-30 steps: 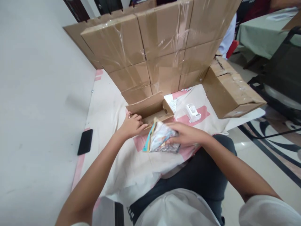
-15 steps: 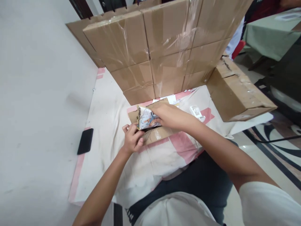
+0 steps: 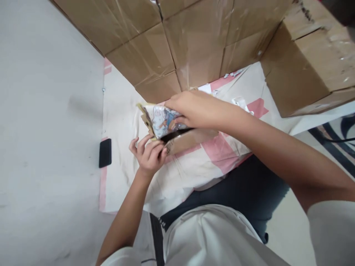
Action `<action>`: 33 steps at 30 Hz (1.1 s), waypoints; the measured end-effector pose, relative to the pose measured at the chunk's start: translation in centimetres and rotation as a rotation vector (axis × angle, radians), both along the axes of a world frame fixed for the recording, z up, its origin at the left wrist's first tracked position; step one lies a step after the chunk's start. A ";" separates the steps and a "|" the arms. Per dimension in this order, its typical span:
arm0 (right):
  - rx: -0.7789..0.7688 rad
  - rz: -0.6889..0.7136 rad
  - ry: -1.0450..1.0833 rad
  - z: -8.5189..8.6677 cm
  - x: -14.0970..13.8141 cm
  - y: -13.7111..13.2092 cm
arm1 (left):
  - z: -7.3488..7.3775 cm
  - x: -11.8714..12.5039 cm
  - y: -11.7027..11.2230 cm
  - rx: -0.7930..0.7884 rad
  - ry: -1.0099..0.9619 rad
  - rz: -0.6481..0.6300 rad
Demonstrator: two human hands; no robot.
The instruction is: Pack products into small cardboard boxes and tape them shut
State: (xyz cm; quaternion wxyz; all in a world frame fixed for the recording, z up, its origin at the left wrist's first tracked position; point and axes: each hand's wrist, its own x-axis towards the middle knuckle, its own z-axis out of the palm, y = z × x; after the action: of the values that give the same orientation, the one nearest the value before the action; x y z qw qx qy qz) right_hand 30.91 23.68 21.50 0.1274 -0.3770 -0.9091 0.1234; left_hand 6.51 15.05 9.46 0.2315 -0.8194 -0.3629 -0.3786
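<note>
A small cardboard box [image 3: 188,142] lies open in front of me on the cloth-covered table. My right hand [image 3: 191,109] grips a glossy packet with a colourful cartoon print [image 3: 164,121], which sits tilted at the box's opening. Its thumb presses on the printed face, and the other fingers are behind it. My left hand [image 3: 149,153] is at the box's left end, its thumb and fingers closed on the cardboard near the corner while the outer fingers stick out. The packet's lower edge is partly hidden inside the box.
A wall of taped cardboard boxes [image 3: 198,40] stands behind the work. To the right is a large open carton [image 3: 299,70]. A white tape dispenser [image 3: 240,104] lies beyond my right forearm. A black phone [image 3: 105,153] rests at the table's left edge, beside the white wall [image 3: 50,129].
The packet is now raised and shifted left, with more of its print showing. My left hand has moved slightly left and up. The view has tilted downward.
</note>
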 end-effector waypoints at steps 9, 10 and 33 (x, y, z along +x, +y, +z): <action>-0.369 0.164 -0.368 -3.8 0.0 0.2 | 0.7 2.4 -2.1 0.081 0.042 -0.114; -0.449 0.204 -0.424 -4.4 -0.3 0.4 | 0.7 2.4 -2.2 0.068 0.049 -0.123; -0.187 -0.051 0.833 -7.6 8.2 -0.1 | 0.8 1.2 -2.9 -0.183 -0.049 -0.020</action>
State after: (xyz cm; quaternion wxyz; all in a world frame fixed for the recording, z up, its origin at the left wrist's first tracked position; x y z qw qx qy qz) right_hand 39.12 23.60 13.87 0.4520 -0.3274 -0.7552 0.3438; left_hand 7.66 12.12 10.30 0.1430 -0.8311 -0.3935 -0.3660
